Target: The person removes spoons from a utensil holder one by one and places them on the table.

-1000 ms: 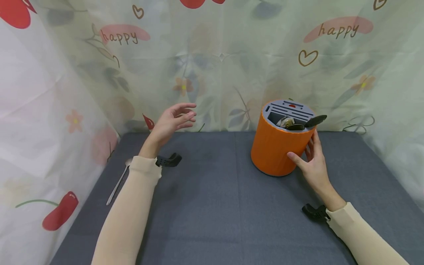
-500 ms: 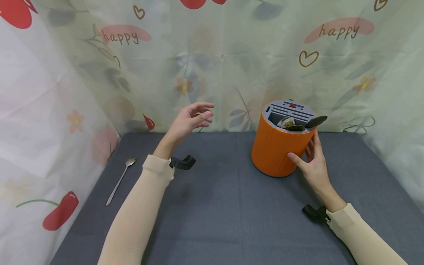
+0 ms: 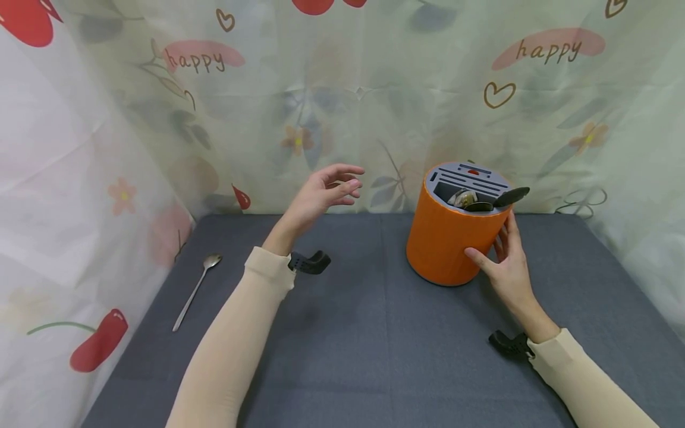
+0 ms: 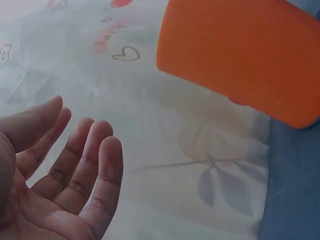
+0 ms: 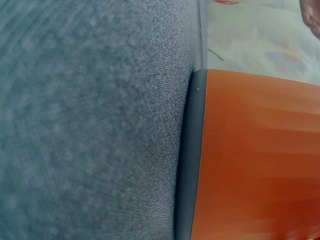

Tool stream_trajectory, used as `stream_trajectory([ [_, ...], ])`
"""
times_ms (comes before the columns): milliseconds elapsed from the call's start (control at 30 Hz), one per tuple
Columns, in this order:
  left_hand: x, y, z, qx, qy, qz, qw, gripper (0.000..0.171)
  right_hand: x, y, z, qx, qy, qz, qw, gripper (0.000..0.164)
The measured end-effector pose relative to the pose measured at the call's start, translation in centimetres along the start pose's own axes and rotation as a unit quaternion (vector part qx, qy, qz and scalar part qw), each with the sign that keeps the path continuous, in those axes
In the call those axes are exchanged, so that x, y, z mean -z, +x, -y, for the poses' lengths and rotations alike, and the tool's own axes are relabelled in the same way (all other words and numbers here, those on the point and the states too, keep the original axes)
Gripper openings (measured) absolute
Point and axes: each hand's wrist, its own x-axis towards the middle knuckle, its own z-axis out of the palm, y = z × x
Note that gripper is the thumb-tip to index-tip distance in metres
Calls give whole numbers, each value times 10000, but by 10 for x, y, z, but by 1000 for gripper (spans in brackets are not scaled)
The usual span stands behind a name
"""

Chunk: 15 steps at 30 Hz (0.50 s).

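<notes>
An orange cylindrical utensil holder (image 3: 446,244) with a grey slotted top stands on the right half of the table. Dark rounded spoon-like heads (image 3: 511,196) and something shiny poke from its front compartment; their lower parts are hidden. My right hand (image 3: 505,264) holds the holder's right side, thumb on the front and fingers round the side. My left hand (image 3: 323,196) hovers empty left of the holder, fingers loosely bent, palm turned towards it; the left wrist view shows a gap between the hand and the orange wall (image 4: 240,55). A metal spoon (image 3: 197,288) lies at the table's left.
Dark grey cloth (image 3: 342,351) covers the table. A patterned curtain (image 3: 364,119) hangs along the back edge, with more of it at both sides. Each wrist wears a black camera mount, the left one (image 3: 310,263) and the right one (image 3: 511,345).
My left hand has moved to the right, away from the spoon and nearer the utensil holder; the spoon is now fully uncovered. My right hand and the holder have stayed put.
</notes>
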Motion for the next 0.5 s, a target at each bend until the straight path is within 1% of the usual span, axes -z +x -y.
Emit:
stream_trajectory([
  [233, -14, 9, -5, -31, -54, 92, 9999, 37, -1, 0, 1, 55, 32, 4, 10000, 107],
  [500, -33, 21, -13, -145, -3, 278, 9995, 37, -1, 0, 4, -17, -13, 9, 10000, 106],
])
